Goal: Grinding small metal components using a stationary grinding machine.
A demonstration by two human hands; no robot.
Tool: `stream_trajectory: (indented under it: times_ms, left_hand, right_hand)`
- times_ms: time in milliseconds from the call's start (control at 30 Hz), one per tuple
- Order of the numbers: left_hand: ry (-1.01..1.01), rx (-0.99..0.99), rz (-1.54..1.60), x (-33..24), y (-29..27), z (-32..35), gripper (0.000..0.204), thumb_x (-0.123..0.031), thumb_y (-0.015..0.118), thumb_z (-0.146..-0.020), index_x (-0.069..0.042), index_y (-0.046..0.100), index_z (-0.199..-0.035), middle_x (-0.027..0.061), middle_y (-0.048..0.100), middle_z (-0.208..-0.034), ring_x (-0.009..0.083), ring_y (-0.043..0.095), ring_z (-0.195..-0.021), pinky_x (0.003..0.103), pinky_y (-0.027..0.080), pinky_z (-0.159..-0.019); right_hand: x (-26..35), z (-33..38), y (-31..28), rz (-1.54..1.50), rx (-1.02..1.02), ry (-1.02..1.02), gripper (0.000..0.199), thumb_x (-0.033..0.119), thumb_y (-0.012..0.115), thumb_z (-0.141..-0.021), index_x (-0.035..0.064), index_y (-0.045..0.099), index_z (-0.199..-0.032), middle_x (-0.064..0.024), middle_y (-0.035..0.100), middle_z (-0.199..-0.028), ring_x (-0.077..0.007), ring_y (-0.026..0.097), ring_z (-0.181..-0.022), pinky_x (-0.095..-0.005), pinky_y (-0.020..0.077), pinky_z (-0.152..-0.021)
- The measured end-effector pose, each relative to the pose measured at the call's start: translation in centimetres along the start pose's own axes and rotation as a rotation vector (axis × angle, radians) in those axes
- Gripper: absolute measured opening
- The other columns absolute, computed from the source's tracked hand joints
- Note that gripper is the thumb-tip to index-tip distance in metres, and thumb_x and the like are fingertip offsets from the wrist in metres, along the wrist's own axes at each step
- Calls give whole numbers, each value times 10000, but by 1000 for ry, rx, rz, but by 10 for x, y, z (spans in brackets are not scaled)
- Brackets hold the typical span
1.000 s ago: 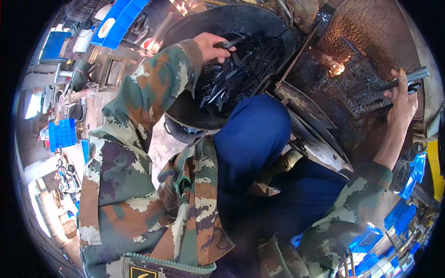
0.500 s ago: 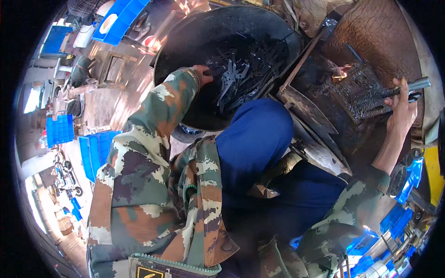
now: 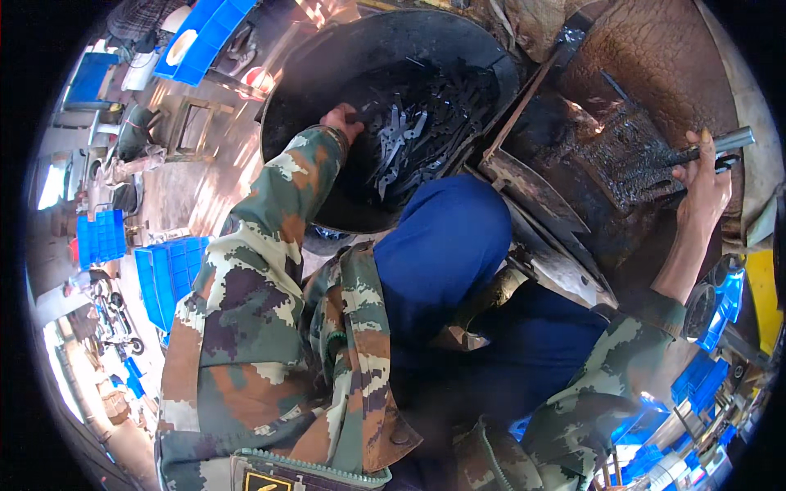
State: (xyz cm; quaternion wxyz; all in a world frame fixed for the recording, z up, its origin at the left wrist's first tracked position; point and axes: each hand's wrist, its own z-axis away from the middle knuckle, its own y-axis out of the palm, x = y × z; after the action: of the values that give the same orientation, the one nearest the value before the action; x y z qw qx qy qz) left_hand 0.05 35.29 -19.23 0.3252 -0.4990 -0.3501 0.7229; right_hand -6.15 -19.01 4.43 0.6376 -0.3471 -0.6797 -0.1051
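My left hand (image 3: 342, 123) is inside a large dark round basin (image 3: 282, 106), near its left wall. Its fingers are curled, and whatever they may hold is hidden. Beside it lies a heap of dark, flat metal pieces (image 3: 458, 102), with a few shinier grey ones (image 3: 399, 135) at the near side. Over on the right, my right hand (image 3: 706, 184) is closed round a metal tube (image 3: 734, 141) with a bright end. Left of that hand sits a wet-looking, dark, grimy block (image 3: 626, 155), with a thin dark rod (image 3: 614, 84) sticking up behind it.
A rusty metal plate edge (image 3: 536, 184) stands between basin and block. Brown, crusted sheeting (image 3: 655, 49) rises behind the block. My blue-trousered knee (image 3: 454, 217) is close to the basin. Blue crates (image 3: 170, 274) stand at the left.
The whole view has shifted slightly left. My left hand has moved a little away from the metal pieces. The orange glow by the block is smaller. My right hand keeps its hold.
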Motion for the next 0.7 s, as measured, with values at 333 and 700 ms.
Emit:
stream_trajectory:
  times_ms: [333,700]
  left_hand:
    - [-28,16,-229,-24,-6,10,495,-340,767,-743,-88,667,-1156,164,677,-1133,331,620,-1118,392,467,-999]
    - [-258,467,835,-83,-101,26,185,-191,500,-862,-48,590,-938,14,567,-686,75,345,-378,265,221,-314]
  right_hand:
    - [-3,-2,-5,-20,-3,2,356,318,647,-949,-28,704,-1007,76,319,-532,-32,299,-449,-233,459,-458]
    - [1,2,-10,32,-46,5,374,321,676,-918,-46,718,-979,45,378,-536,-50,371,-458,-253,496,-464]
